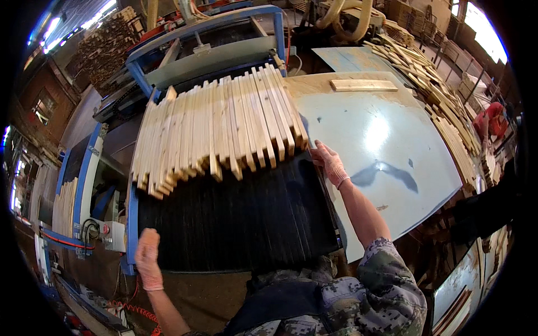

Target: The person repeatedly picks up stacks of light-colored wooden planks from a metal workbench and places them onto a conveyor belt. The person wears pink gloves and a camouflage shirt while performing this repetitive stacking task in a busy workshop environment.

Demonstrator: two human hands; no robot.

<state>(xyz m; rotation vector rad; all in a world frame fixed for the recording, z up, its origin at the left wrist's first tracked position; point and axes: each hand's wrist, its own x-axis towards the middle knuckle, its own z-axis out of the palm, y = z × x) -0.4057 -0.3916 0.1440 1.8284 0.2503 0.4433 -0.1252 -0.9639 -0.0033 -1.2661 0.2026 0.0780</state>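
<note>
A wide row of pale wooden strips (218, 123) lies side by side on the black conveyor belt (241, 218), with uneven near ends. My right hand (329, 162), in a pale knitted glove, is at the belt's right edge, just beyond the row's near right corner. Its fingers are partly stretched out, and no strip shows in them. At the near left, my left hand (148, 257), gloved too, is beside the blue frame (133, 224), apart from the strips. Its fingers look curled together with nothing visible in them.
A grey sheet-topped table (392, 140) adjoins the belt on the right, with one loose board (363, 85) at its far side. Beyond it lies a heap of strips (431, 84). A blue machine gantry (207, 53) spans the far belt. A person in red (493, 120) is at far right.
</note>
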